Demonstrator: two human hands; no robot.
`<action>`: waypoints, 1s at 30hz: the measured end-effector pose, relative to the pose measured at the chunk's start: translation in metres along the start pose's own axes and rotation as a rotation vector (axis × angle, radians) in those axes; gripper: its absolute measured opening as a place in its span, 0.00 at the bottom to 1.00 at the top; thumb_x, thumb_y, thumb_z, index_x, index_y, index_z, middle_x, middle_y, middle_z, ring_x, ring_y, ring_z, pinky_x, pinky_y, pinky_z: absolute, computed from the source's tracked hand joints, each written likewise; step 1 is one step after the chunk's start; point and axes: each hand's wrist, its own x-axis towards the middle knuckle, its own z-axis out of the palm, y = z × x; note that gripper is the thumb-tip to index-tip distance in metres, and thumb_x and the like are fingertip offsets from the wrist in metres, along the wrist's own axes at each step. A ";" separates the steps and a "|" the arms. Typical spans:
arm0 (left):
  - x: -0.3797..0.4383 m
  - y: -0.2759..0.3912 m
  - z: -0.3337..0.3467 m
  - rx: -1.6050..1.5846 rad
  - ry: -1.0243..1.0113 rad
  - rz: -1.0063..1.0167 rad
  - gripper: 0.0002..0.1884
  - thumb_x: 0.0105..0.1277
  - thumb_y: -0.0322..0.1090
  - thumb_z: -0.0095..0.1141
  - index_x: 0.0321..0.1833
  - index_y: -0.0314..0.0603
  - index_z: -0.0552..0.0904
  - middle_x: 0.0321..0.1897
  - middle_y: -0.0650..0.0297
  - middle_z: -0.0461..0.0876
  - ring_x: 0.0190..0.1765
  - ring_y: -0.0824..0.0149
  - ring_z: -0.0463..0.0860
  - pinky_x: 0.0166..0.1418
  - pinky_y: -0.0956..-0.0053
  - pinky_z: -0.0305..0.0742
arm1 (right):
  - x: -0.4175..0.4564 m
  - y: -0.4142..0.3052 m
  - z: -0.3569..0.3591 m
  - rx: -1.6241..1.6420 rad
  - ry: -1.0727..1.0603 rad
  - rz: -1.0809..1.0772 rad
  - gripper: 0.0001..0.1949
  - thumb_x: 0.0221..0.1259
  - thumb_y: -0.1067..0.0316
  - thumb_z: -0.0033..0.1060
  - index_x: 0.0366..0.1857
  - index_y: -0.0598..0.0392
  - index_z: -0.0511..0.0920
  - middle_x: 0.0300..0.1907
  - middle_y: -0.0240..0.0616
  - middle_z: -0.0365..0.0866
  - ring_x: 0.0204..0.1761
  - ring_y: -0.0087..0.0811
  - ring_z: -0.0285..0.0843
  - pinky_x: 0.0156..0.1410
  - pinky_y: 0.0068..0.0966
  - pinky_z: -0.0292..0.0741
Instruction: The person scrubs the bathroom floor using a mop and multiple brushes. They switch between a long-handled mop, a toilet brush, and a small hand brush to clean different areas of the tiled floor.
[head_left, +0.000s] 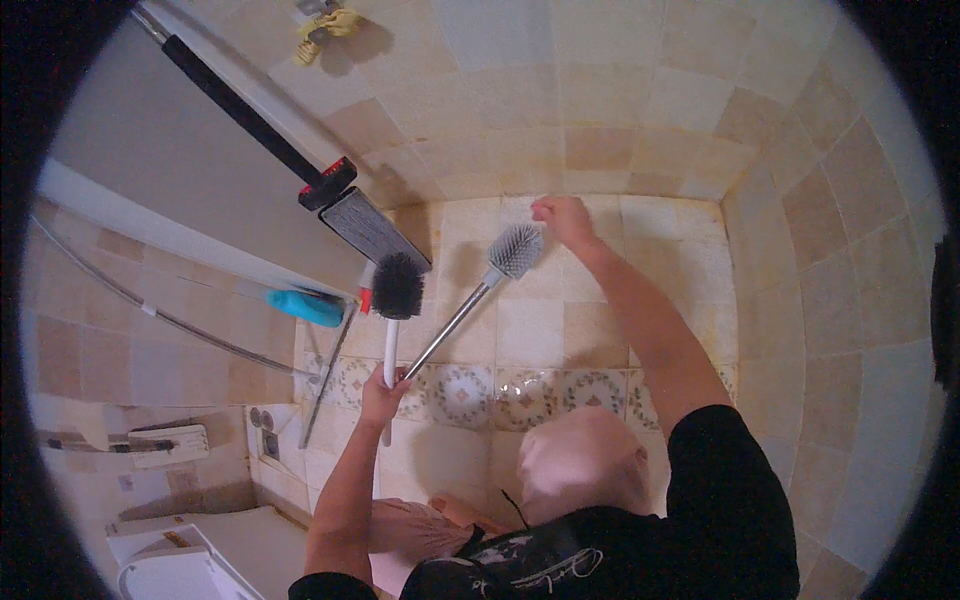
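Observation:
My left hand (384, 394) grips the handles of two toilet brushes together. One brush has a white handle and a round head of black bristles (397, 286). The other has a shiny metal handle and a grey head with short rubbery bristles (516, 251), which slants up to the right. Close to that grey head is my right hand (564, 219), its fingers drawn together, and nothing shows between them. Both brush heads are over the tiled floor (529, 330). The black brush head overlaps the lower end of a grey flat mop pad (371, 225) in the picture.
The mop's black handle (240, 112) leans along a grey panel (180, 150). A blue bottle (306, 307) lies near the panel's foot, by a thin grey bar (328, 375). A hose (195, 330) curves at left. Yellow cloth (330, 30) hangs on the wall; a white toilet (169, 566) is lower left.

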 end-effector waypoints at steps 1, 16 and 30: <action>0.000 0.008 0.000 0.046 0.000 -0.017 0.09 0.46 0.23 0.55 0.30 0.36 0.70 0.28 0.63 0.75 0.28 0.75 0.72 0.32 0.82 0.68 | 0.004 0.011 -0.012 -0.005 0.063 -0.017 0.09 0.49 0.64 0.49 0.22 0.57 0.77 0.20 0.31 0.77 0.23 0.23 0.72 0.29 0.20 0.69; 0.002 0.007 -0.005 0.129 0.028 -0.012 0.11 0.44 0.26 0.57 0.32 0.36 0.74 0.25 0.64 0.74 0.29 0.73 0.73 0.34 0.80 0.68 | -0.007 -0.007 -0.003 0.032 -0.209 0.140 0.12 0.44 0.56 0.54 0.22 0.55 0.76 0.24 0.37 0.76 0.24 0.30 0.71 0.29 0.25 0.67; 0.000 0.016 -0.007 0.206 0.065 0.060 0.11 0.44 0.25 0.58 0.32 0.37 0.74 0.23 0.65 0.75 0.27 0.73 0.73 0.33 0.79 0.68 | -0.007 -0.017 -0.019 0.392 -0.235 0.611 0.13 0.48 0.58 0.52 0.22 0.59 0.75 0.18 0.32 0.74 0.23 0.22 0.70 0.28 0.21 0.68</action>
